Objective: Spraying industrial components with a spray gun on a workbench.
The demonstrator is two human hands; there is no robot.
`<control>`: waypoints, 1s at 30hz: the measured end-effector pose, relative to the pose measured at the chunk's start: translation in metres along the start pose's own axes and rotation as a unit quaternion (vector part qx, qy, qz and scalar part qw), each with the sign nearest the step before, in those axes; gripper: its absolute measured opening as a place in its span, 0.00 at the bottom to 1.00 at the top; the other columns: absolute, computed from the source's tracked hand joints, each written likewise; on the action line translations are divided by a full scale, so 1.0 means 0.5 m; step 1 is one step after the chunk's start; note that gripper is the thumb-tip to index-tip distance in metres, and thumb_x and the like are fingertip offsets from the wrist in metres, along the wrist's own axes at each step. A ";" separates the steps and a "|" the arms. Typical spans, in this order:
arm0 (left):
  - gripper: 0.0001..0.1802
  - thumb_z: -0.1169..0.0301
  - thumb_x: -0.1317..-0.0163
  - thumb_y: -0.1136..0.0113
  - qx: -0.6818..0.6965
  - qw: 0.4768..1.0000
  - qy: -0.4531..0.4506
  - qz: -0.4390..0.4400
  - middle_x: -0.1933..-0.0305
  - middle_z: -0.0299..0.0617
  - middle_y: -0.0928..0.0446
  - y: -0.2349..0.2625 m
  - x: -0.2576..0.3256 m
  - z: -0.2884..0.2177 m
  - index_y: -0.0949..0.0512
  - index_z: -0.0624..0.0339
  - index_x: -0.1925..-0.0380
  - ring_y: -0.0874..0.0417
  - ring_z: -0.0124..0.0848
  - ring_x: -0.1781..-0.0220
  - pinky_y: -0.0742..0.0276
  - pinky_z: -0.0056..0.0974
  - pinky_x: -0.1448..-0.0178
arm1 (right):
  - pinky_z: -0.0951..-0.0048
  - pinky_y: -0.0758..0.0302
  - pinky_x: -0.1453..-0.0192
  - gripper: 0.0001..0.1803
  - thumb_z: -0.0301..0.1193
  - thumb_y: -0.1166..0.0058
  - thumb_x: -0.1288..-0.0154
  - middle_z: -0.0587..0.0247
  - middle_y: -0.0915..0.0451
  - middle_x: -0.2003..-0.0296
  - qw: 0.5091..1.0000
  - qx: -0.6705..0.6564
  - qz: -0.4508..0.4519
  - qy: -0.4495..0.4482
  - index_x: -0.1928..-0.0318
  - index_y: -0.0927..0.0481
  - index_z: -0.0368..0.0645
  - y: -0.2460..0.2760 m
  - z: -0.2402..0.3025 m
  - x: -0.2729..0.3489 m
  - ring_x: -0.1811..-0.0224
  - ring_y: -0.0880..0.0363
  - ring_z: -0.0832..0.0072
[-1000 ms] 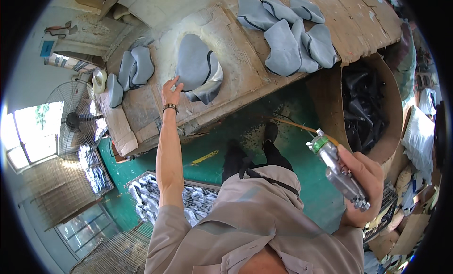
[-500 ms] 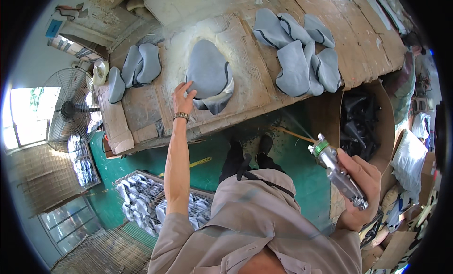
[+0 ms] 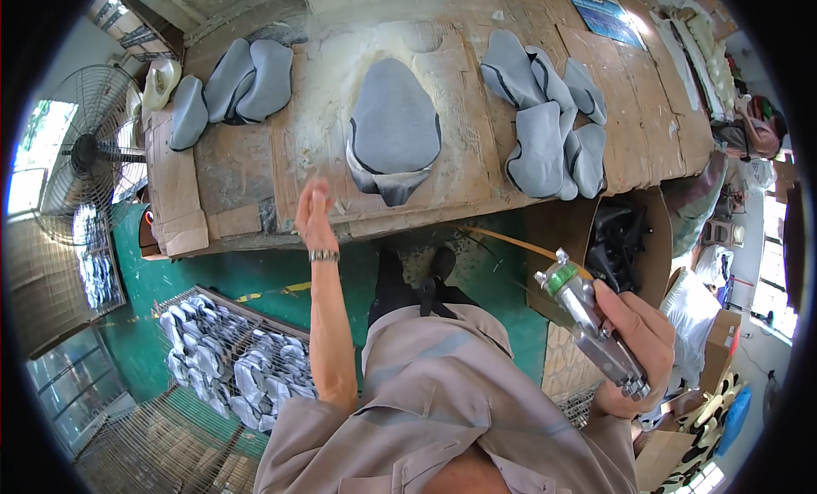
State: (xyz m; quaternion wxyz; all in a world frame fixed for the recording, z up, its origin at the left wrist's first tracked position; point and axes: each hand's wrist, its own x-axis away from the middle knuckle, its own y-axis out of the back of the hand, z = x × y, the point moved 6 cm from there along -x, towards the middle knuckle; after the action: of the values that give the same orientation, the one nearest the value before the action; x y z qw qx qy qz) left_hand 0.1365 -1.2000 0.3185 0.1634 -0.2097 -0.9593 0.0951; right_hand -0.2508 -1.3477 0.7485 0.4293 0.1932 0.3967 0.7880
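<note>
My right hand (image 3: 638, 341) is wrapped round a metal spray gun (image 3: 596, 336) with a green ring near its nozzle, held at the lower right, away from the table. In front of the table edge, my left hand (image 3: 317, 217) is raised with its fingers stretched out, slightly smeared, holding nothing. Nearest to it on the cardboard-covered table (image 3: 315, 154) lies a grey saddle-shaped cover (image 3: 393, 115) with dark seams and a whitish, dark-tipped narrow end toward me. More grey covers (image 3: 538, 149) lie heaped at the right, and several others (image 3: 230, 81) at the left.
A cardboard box (image 3: 668, 239) of black plastic parts (image 3: 617, 239) stands under the table's right end. An orange hose (image 3: 519, 240) runs behind the spray gun. At the left are a large fan (image 3: 85, 149) and a wire rack (image 3: 234, 311) loaded with grey pieces.
My left hand has come off the middle cover and drawn back toward me. That cover sits straighter now. The spray seen at the nozzle has stopped. The whole view has shifted.
</note>
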 end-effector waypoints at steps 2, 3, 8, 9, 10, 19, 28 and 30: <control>0.20 0.66 0.26 0.36 -0.018 0.999 0.027 0.000 0.47 0.43 0.14 0.072 0.040 0.047 0.19 0.61 0.39 0.13 0.33 0.46 0.16 0.37 0.47 | 0.71 0.26 0.55 0.25 0.38 0.40 0.43 0.54 0.14 0.64 1.000 0.022 -0.019 0.007 0.49 0.11 0.34 -0.003 0.017 -0.013 0.68 0.19 0.69; 0.19 0.66 0.26 0.37 -0.037 0.998 0.056 -0.019 0.48 0.42 0.14 0.116 0.058 0.079 0.19 0.60 0.39 0.13 0.32 0.48 0.15 0.35 0.49 | 0.71 0.26 0.54 0.24 0.37 0.41 0.42 0.55 0.14 0.64 1.000 0.025 -0.008 0.012 0.49 0.10 0.35 -0.008 0.024 -0.017 0.67 0.19 0.69; 0.16 0.67 0.27 0.36 -0.132 0.970 0.183 -0.093 0.53 0.38 0.13 0.338 0.169 0.258 0.17 0.55 0.41 0.13 0.25 0.58 0.16 0.31 0.60 | 0.69 0.26 0.48 0.28 0.32 0.35 0.46 0.51 0.14 0.57 0.995 0.001 0.021 -0.096 0.43 0.14 0.35 -0.010 0.007 -0.031 0.58 0.18 0.65; 0.16 0.65 0.27 0.36 -0.154 0.959 0.219 -0.099 0.53 0.37 0.13 0.376 0.198 0.293 0.16 0.54 0.42 0.13 0.25 0.59 0.17 0.32 0.62 | 0.69 0.26 0.46 0.31 0.31 0.33 0.48 0.51 0.14 0.55 0.992 -0.042 0.013 -0.119 0.40 0.15 0.35 -0.007 -0.003 -0.031 0.56 0.18 0.64; 0.16 0.64 0.28 0.35 -0.198 0.934 0.272 -0.122 0.54 0.36 0.12 0.415 0.229 0.327 0.15 0.52 0.43 0.13 0.25 0.60 0.17 0.32 0.64 | 0.69 0.26 0.46 0.31 0.31 0.33 0.48 0.51 0.14 0.55 0.993 -0.048 0.006 -0.105 0.40 0.15 0.35 -0.002 -0.005 -0.031 0.56 0.18 0.64; 0.16 0.64 0.29 0.38 -0.293 0.835 0.455 -0.102 0.59 0.37 0.13 0.531 0.431 0.439 0.16 0.51 0.44 0.13 0.32 0.62 0.15 0.44 0.63 | 0.69 0.25 0.50 0.27 0.32 0.34 0.50 0.52 0.14 0.59 0.998 0.003 -0.001 -0.065 0.46 0.11 0.36 0.046 -0.052 0.064 0.59 0.18 0.66; 0.17 0.63 0.30 0.34 -0.259 0.914 0.309 -0.049 0.58 0.34 0.14 0.393 0.351 0.374 0.16 0.53 0.44 0.15 0.26 0.60 0.17 0.36 0.60 | 0.68 0.26 0.48 0.30 0.38 0.32 0.53 0.52 0.14 0.59 0.995 -0.009 -0.065 -0.075 0.47 0.11 0.37 0.096 -0.115 0.127 0.56 0.19 0.64; 0.17 0.63 0.30 0.33 -0.252 0.932 0.259 -0.035 0.56 0.33 0.14 0.345 0.319 0.335 0.16 0.53 0.44 0.15 0.24 0.58 0.17 0.35 0.57 | 0.68 0.26 0.51 0.30 0.40 0.33 0.51 0.52 0.14 0.60 0.996 -0.030 -0.058 -0.059 0.48 0.10 0.37 0.102 -0.122 0.125 0.57 0.19 0.65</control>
State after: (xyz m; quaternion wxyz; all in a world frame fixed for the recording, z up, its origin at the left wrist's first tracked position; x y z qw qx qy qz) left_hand 0.0047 -0.9957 0.1631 0.3514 -0.2273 -0.8829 -0.2130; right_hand -0.3521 -1.3400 0.7494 0.5026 0.2030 0.3575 0.7605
